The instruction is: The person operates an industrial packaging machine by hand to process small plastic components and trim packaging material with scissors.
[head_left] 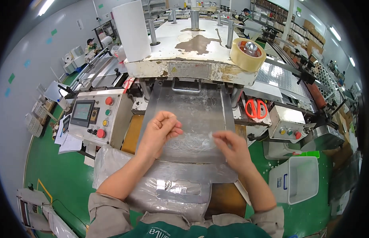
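At the front of the press-type machine [192, 47], a steel tray plate [192, 115] slides out toward the operator and forms the work surface. Control panel [95, 115] sits to the operator's left; a smaller button box [287, 123] sits to the right, with orange-handled scissors [256, 108] hanging beside it. A roll of packing tape [248, 54] rests on the machine top, and a white bin [299, 178] stands on the green floor.

A sheet of clear plastic film [194, 141] lies flat on the plate between both hands. Judged by its look, it is very light, limp and slippery, prone to cling and crease; hold is best taken at an edge or corner with a fingertip pinch.

Left hand [160, 129] is raised over the plate, wrist bent, fingers curled together into a loose fist, possibly pinching a film edge; glare prevents confirmation. Right hand [232, 144] is held lower, palm down, thumb and forefinger closed on a small pale tab at the film's right edge.
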### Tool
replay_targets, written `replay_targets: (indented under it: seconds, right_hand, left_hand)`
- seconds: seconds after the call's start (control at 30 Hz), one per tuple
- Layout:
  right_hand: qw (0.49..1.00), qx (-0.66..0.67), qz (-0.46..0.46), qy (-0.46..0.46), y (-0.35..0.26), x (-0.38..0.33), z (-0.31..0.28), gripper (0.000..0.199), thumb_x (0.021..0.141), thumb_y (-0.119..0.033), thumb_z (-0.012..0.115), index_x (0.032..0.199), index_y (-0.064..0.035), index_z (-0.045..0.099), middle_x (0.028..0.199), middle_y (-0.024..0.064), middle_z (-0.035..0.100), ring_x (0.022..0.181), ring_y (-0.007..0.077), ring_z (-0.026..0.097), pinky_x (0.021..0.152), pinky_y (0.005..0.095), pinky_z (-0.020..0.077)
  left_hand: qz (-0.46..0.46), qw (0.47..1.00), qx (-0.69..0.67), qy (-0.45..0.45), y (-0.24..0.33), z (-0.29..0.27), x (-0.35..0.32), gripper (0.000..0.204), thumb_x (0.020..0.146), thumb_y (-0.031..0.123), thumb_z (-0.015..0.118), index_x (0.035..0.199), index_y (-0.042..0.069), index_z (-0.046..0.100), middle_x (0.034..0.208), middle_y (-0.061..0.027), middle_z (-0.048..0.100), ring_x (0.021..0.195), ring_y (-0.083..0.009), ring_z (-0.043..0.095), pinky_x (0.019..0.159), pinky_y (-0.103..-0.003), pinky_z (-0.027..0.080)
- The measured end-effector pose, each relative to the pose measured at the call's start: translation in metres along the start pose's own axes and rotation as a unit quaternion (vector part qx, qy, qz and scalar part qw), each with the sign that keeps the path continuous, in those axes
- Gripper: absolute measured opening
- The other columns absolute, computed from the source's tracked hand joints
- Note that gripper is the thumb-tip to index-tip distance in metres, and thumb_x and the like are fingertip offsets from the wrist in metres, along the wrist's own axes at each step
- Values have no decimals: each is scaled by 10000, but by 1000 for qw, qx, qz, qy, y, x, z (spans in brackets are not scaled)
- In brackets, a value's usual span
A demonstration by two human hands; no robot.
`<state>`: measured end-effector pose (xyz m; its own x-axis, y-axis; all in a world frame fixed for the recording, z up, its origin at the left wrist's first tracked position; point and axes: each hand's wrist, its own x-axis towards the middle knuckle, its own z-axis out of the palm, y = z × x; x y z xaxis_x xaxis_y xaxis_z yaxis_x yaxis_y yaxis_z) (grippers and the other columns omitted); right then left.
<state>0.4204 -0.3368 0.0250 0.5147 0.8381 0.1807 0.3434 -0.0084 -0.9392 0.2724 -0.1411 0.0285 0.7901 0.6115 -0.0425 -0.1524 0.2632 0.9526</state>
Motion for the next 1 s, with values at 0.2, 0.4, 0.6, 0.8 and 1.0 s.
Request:
replay_targets:
  seconds: [0.2, 0.4, 0.6, 0.8, 1.0]
  right_hand:
    - [981, 177, 5, -72, -7, 39, 22, 147, 896, -51, 597, 1035, -5, 583, 855, 8, 622, 787, 56, 576, 694, 200, 475]
    - [995, -27, -98, 14, -10, 35, 48, 163, 876, -57, 632, 995, -29, 524, 784, 82, 668, 703, 90, 635, 625, 235, 501]
    - [985, -135, -90, 56, 3, 63, 35, 125, 905, -165, 583, 992, -75, 594, 832, 74, 652, 755, 190, 631, 645, 314, 491]
    - [846, -492, -207, -12, 46, 98, 28, 342, 823, -83, 545, 1143, -172, 625, 1142, 41, 571, 1116, 282, 479, 920, 444, 379]
    - [824, -509, -233, -89, 33, 81, 22, 445, 799, -24, 524, 1197, -209, 596, 1183, 20, 564, 1122, 262, 482, 941, 433, 355]
  left_hand:
    - [-26, 998, 55, -14, -18, 0, 0, 260, 959, 157, 512, 1192, 59, 574, 899, -29, 620, 782, -89, 597, 705, -211, 480]
    - [19, 993, 65, -93, -25, 15, -6, 238, 958, 165, 504, 1144, 46, 592, 913, -16, 636, 797, -76, 579, 736, -232, 481]
    - [103, 995, -3, -12, -9, 4, 3, 159, 951, 165, 532, 1009, 25, 579, 892, -61, 659, 811, -123, 639, 709, -253, 514]
    - [23, 999, -32, 25, -14, -20, 15, 145, 939, 142, 550, 1056, 74, 602, 871, -21, 634, 772, -88, 621, 687, -198, 496]
    - [-11, 994, -105, 42, -16, -31, 21, 176, 914, 99, 490, 1064, 93, 582, 819, 14, 559, 756, -68, 564, 679, -181, 464]
